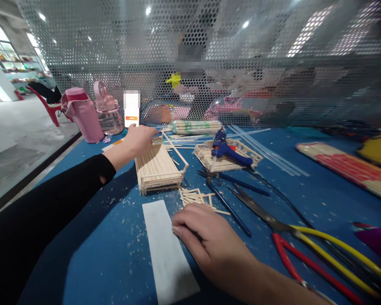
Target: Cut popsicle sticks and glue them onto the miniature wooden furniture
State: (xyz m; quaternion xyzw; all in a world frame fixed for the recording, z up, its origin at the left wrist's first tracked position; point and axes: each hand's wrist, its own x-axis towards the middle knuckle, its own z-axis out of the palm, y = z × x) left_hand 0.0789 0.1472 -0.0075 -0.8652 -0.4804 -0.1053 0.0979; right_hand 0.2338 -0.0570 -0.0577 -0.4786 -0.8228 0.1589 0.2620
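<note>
My left hand (140, 142) reaches over the back of a wooden-stick structure (158, 165), in front of an upright phone (131, 111) with a lit screen. Its fingers are partly spread, one pointing right, and nothing shows in them. Near the front, my right hand (206, 237) rests with curled fingers beside a white paper strip (165, 250); whether anything lies under the fingers is hidden. Short cut sticks (197, 198) lie just beyond it. A blue glue gun (228, 152) sits on a stick frame (203, 156) at the centre right.
Blue-handled pliers (228, 207) and large shears with red and yellow handles (276, 222) lie on the right. Clear glue sticks (266, 150) and bagged sticks (195, 127) lie behind. Pink bottles (85, 116) stand back left. A person is behind the perforated metal screen (241, 76).
</note>
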